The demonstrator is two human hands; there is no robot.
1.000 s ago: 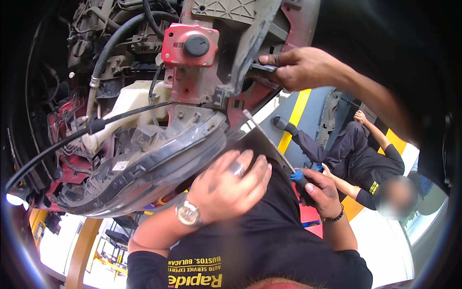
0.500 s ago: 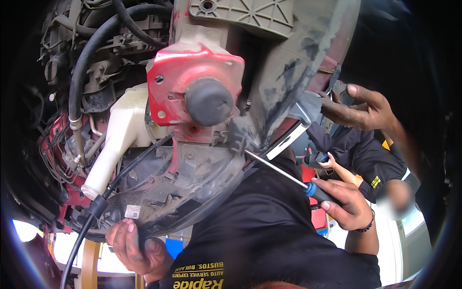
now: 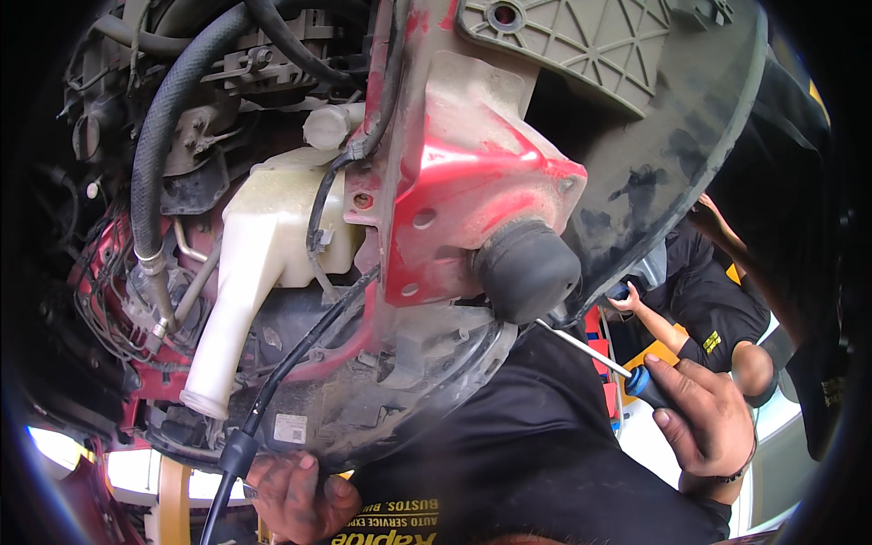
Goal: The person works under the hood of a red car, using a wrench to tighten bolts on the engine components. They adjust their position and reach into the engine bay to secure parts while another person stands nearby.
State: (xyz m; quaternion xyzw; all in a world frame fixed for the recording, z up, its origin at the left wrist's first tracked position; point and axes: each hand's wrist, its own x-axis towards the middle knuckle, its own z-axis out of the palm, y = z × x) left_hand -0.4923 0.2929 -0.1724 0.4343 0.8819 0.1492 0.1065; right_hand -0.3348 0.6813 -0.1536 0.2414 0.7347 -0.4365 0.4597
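Note:
My left hand (image 3: 300,495) has its fingers curled on the lower edge of a dusty grey-black headlamp housing (image 3: 354,427). My right hand (image 3: 704,418) grips a screwdriver (image 3: 590,350) by its black and blue handle; the shaft reaches up-left to the housing's corner, under a black rubber stop (image 3: 527,272) on a dusty red bracket (image 3: 445,182), where the tip is hard to make out. A white reservoir with a long neck (image 3: 254,254) hangs left of the bracket. A black cable (image 3: 272,381) crosses in front of the housing.
Dark hoses (image 3: 159,163) crowd the upper left. A curved dark panel (image 3: 654,173) arches at upper right, with another person's hand (image 3: 704,209) beside it. Behind, a co-worker in dark clothes (image 3: 736,318) works near red bins (image 3: 604,359). A yellow post (image 3: 173,490) stands lower left.
My left hand has moved down-left from mid-view onto the housing's lower edge. The screwdriver reaches the housing's corner. The view has shifted, enlarging the bracket. The other person's hand has moved back, partly hidden.

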